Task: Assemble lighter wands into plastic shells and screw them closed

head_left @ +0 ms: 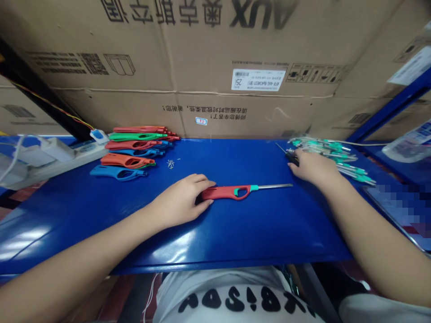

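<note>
My left hand (186,195) is closed around the rear of a red utility lighter (222,193), which lies on the blue tabletop. This lighter has a teal trigger, a teal collar and a long metal tube pointing right. Farther right, my right hand (314,168) grips a small screwdriver (292,158). Its dark handle is mostly hidden by the fingers, and its thin metal shaft points up and left. Just beyond that hand lies a pile of metal lighter tubes with teal parts (340,154). Several tiny screws (170,164) are scattered left of centre.
Red, green, orange and blue lighter shells (117,172) are stacked at the back left. Beside them runs a white power strip (81,152) with chargers plugged in. A large cardboard box (202,58) stands behind the blue table (235,237). A tablet-like screen (380,202) sits at the right edge.
</note>
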{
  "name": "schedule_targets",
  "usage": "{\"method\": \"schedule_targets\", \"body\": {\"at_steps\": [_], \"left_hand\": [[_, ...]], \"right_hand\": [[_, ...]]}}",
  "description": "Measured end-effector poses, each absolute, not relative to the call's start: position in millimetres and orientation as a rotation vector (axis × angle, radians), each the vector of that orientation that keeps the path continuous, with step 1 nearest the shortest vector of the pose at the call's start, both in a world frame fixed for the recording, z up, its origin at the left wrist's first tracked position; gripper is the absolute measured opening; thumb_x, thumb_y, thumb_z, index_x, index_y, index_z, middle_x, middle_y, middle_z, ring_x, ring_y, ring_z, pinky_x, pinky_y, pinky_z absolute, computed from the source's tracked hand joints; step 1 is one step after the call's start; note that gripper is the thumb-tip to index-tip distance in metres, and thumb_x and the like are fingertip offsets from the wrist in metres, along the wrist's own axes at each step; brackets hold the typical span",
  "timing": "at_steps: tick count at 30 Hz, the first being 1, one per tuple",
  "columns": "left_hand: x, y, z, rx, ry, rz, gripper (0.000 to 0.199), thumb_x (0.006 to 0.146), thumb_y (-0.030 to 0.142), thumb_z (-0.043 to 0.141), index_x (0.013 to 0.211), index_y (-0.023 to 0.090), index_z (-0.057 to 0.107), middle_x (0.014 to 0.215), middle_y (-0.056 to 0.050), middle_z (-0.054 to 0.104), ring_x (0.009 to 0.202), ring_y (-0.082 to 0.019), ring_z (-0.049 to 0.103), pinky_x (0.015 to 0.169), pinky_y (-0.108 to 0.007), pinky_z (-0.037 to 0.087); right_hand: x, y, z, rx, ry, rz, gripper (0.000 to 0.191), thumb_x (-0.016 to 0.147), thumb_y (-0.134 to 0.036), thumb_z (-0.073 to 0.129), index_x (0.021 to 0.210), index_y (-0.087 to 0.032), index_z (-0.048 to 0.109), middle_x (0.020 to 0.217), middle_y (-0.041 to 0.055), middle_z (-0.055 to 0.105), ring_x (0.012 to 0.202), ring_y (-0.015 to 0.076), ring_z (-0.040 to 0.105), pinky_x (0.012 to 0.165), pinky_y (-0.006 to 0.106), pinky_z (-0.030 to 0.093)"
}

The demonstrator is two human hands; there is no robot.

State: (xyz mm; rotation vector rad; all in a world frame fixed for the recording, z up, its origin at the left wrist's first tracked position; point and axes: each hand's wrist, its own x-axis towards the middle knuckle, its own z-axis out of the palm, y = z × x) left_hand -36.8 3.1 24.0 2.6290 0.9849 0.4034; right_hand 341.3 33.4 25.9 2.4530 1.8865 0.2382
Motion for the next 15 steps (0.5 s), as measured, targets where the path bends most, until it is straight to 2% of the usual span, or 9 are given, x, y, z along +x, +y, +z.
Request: {"method": "schedule_targets", "body": {"at_steps": [3,6,9,12,15], "left_hand": [[-38,3,24,2.600,0.953,0.398,0.032,0.092,0.020,0.063,0.124,0.016,0.065,0.110,-0.010,0.065,0.104,-0.025,0.063,0.094,-0.040,0.053],[-39,3,21,2.573,0.936,0.410,0.030,0.093,0.020,0.063,0.122,0.015,0.066,0.109,-0.011,0.064,0.101,-0.024,0.062,0.093,-0.040,0.053],[-39,2,17,2.593,0.919,0.425,0.031,0.095,0.023,0.062,0.124,0.014,0.065,0.109,-0.012,0.062,0.101,-0.024,0.061,0.093,-0.041,0.053],[-38,1,16,2.645,0.926,0.415,0.034,0.096,0.027,0.061,0.127,0.013,0.063,0.108,-0.012,0.062,0.101,-0.025,0.061,0.092,-0.041,0.053],[-38,-1,15,2.676,0.970,0.401,0.036,0.098,0.030,0.057,0.131,0.017,0.062,0.111,-0.012,0.061,0.103,-0.025,0.062,0.091,-0.040,0.053]], "right_hand": [[336,38,30,2.506,2.008,0.263,0.031,0.088,-0.035,0.057,0.108,-0.014,0.069,0.102,0.0212,0.071,0.094,0.0373,0.068,0.073,0.047,0.051],[307,37,33,2.474,2.596,0.270,0.032,0.091,-0.035,0.052,0.104,-0.015,0.072,0.109,0.0185,0.072,0.103,0.0330,0.067,0.084,0.044,0.051],[258,34,29,2.292,3.073,-0.139,0.023,0.093,-0.028,0.053,0.102,-0.018,0.071,0.107,0.0124,0.074,0.099,0.0273,0.069,0.087,0.043,0.053],[209,35,22,2.030,3.199,-0.511,0.022,0.097,-0.028,0.051,0.104,-0.019,0.070,0.110,0.0111,0.074,0.100,0.0239,0.068,0.086,0.039,0.052],[175,46,17,1.929,3.211,-0.660,0.023,0.098,-0.027,0.050,0.106,-0.017,0.069,0.109,0.0110,0.073,0.093,0.0202,0.067,0.083,0.034,0.050]]}}
